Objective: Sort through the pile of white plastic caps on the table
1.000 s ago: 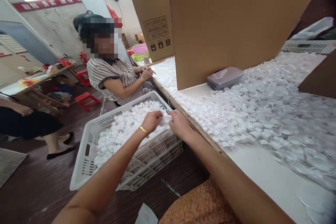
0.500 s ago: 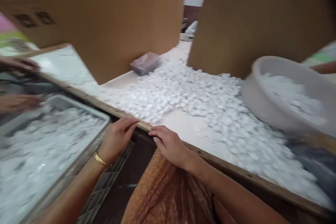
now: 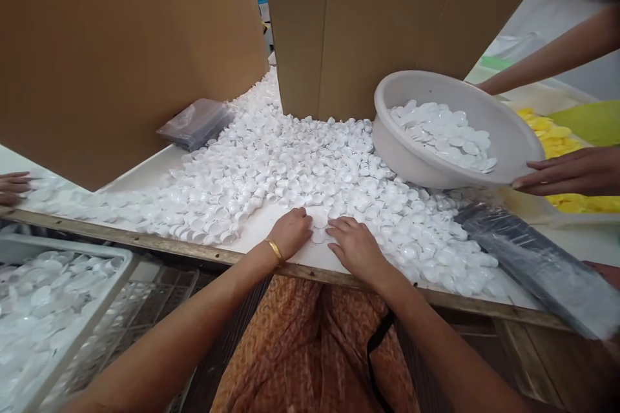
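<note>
My left hand (image 3: pixel 290 233), with a gold bangle at the wrist, rests on a bare patch of the white tabletop, its fingers curled together. Whatever lies under those fingertips is hidden. Across from it, my right hand (image 3: pixel 359 250) has its fingers stretched out and the thumb apart. A few flat white discs (image 3: pixel 318 218) lie between the two hands, and the right fingertips reach their edge. Around and beyond spreads a wide heap of small, shiny, shallow white discs (image 3: pixel 300 161).
Tall cardboard sheets (image 3: pixel 339 32) stand behind the heap. Another person's hands hold a tilted white basin (image 3: pixel 416 158) of discs at the right. Dark plastic-wrapped packs (image 3: pixel 537 264) lie nearby. A grey crate (image 3: pixel 128 264) of discs sits lower left. A wooden rim (image 3: pixel 159 246) edges the table.
Both my hands have moved from the wooden rim onto the tabletop beside the discs. The view has swung right, bringing the other person's hands on the basin into sight.
</note>
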A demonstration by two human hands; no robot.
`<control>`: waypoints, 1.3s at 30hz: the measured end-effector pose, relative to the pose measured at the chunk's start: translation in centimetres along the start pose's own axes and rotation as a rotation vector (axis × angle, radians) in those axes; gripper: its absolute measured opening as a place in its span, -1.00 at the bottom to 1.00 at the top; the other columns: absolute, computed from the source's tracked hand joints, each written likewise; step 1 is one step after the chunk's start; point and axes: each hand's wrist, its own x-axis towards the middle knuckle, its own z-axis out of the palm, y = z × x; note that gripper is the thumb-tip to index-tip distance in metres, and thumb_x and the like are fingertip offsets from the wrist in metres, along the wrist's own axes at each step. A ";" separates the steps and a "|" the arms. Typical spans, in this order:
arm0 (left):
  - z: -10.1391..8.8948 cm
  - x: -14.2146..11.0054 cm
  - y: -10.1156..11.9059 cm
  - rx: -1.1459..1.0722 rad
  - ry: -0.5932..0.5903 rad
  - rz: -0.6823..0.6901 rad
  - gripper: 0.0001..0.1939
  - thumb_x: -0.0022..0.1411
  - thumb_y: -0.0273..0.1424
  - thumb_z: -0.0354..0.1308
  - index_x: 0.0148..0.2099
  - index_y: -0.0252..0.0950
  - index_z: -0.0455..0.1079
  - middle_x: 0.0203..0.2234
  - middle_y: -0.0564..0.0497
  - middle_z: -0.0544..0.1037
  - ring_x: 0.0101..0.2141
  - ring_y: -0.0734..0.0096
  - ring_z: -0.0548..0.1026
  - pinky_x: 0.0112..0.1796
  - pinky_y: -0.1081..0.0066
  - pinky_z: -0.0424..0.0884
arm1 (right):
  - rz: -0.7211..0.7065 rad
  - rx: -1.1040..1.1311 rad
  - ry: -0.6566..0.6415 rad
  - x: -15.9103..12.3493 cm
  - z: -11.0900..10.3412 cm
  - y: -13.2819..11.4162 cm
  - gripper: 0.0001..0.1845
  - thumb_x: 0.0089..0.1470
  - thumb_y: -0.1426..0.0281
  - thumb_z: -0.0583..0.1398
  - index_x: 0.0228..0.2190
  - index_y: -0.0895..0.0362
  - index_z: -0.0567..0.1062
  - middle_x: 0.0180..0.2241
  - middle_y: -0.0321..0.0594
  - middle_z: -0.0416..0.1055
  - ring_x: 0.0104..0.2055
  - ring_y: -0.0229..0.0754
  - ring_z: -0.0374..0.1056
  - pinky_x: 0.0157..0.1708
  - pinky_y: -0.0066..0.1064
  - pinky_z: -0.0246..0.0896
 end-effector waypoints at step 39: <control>-0.3 3.2 -3.9 0.226 0.193 0.014 -0.81 0.19 -0.47 0.00 -0.16 -0.39 0.37 -0.26 -0.17 0.39 -0.19 0.15 0.33 -0.27 0.27 0.33 | -0.021 -0.163 0.240 8.1 2.7 1.1 -0.80 0.09 0.47 0.11 -0.23 0.17 0.46 -0.01 -0.05 0.30 0.09 0.00 0.04 -0.03 -0.15 -0.06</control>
